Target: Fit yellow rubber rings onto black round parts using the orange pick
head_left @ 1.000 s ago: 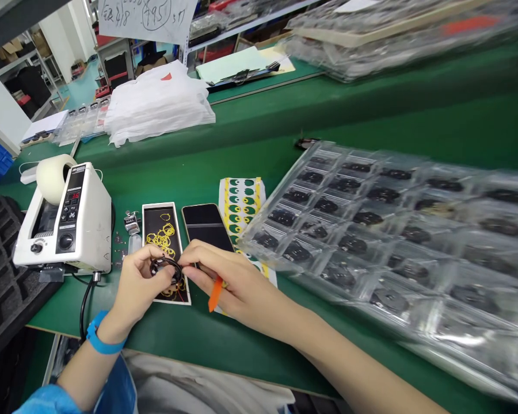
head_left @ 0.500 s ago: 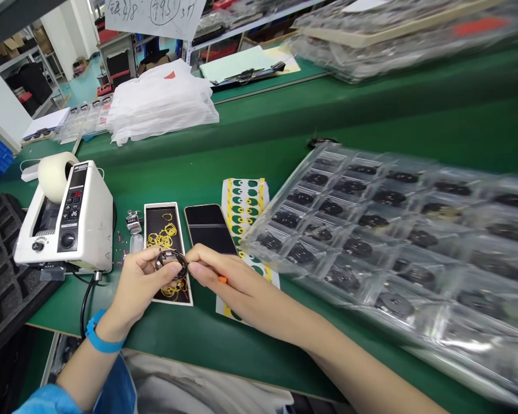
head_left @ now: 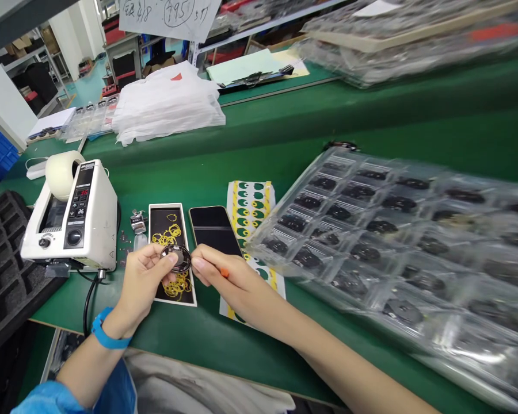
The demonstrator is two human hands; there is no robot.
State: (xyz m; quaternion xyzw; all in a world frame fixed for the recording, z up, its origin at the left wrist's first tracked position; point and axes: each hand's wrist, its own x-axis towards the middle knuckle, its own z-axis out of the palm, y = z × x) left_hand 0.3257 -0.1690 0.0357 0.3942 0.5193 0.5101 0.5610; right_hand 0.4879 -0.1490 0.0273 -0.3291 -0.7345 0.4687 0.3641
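Observation:
My left hand [head_left: 142, 282] pinches a small round black part [head_left: 176, 257] by its edge, held just above a black card [head_left: 166, 223] strewn with yellow ring stickers. My right hand [head_left: 227, 282] is closed around an orange tool [head_left: 224, 272], its fingertips close to the round part's right side. A dark phone [head_left: 213, 227] lies beside the card, and a sheet of green and yellow stickers [head_left: 250, 201] lies to its right.
A white tape dispenser [head_left: 75, 221] with a tape roll stands at the left, next to a black foam tray [head_left: 2, 259]. Clear plastic trays [head_left: 392, 230] of several black parts fill the right. White bags [head_left: 168, 103] are stacked behind. A small counter [head_left: 137, 221] sits by the card.
The round part has tilted flatter in my left hand. The orange tool, which stuck out below my right hand, is now mostly tucked inside the fingers.

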